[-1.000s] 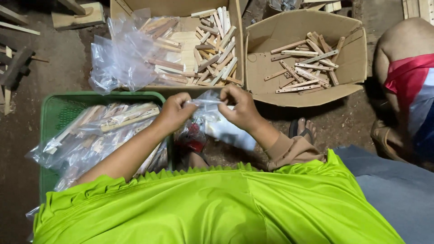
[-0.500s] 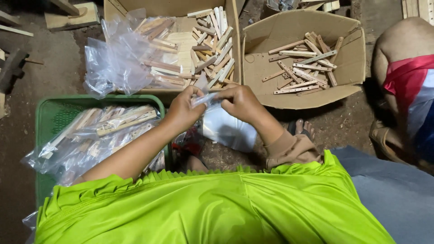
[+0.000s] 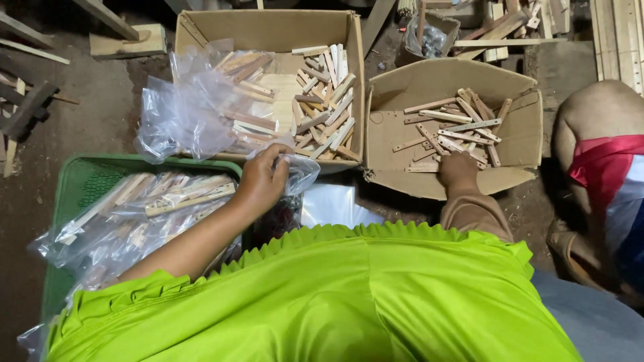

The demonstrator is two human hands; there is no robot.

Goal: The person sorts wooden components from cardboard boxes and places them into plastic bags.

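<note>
Clear plastic bag pinched in left hand, just above green crate w/ filled bags. Right hand rests fingers-down on wooden sticks in right cardboard box; grip can't tell.

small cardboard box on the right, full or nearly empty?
Nearly empty: the open brown cardboard box holds one loose scatter of flat wooden sticks, with bare floor showing beside them.

Right hand: fingertips buried among wooden strips, grasp unclear. Green crate cut off at left edge. Seated person cropped at right edge.
</note>
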